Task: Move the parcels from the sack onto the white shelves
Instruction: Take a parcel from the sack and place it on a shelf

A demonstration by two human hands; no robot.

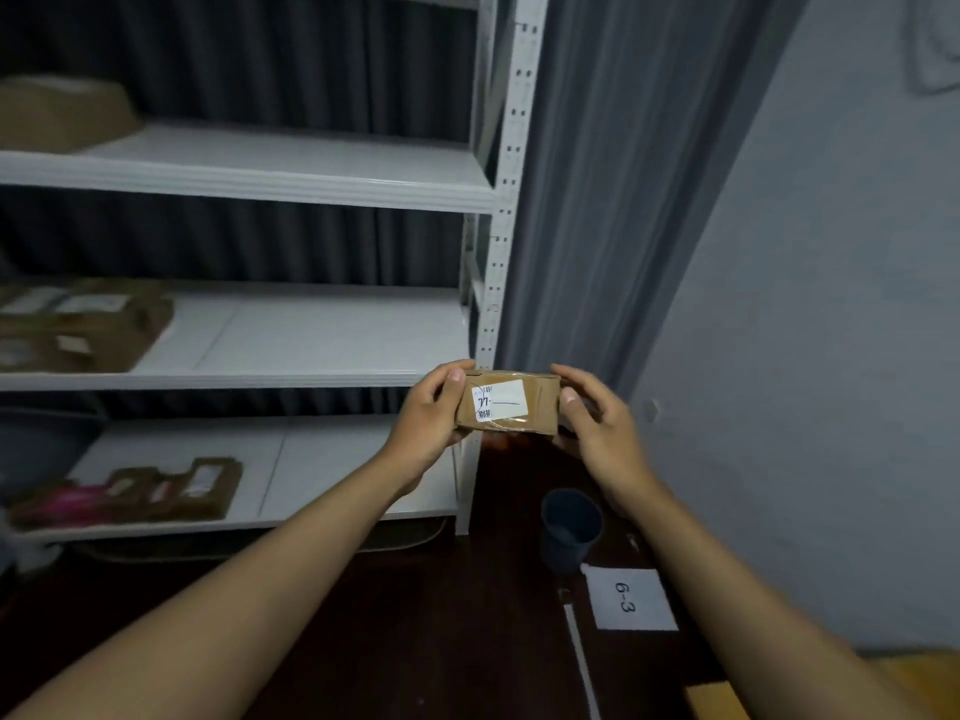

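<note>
Currently we hold one small cardboard parcel [511, 403] in a two-handed grip: the left hand [428, 420] curls round its left end and the right hand [597, 418] round its right end, thumbs on the labelled face. The parcel hangs in the air just in front of the right upright of the white shelves [291, 179], level with the middle board.

To do this step well, we judge it best to keep the grip level, carry the parcel leftward and away from us past the upright, and release only once its base rests flat on a bare stretch of board.

Count: three boards are visible. Each carries brown parcels at its far-left end; blur prevents an exact count. Below the grip, one dark bucket [570, 527] and one paper sheet marked "6-3" [631, 597] sit on the floor.
</note>
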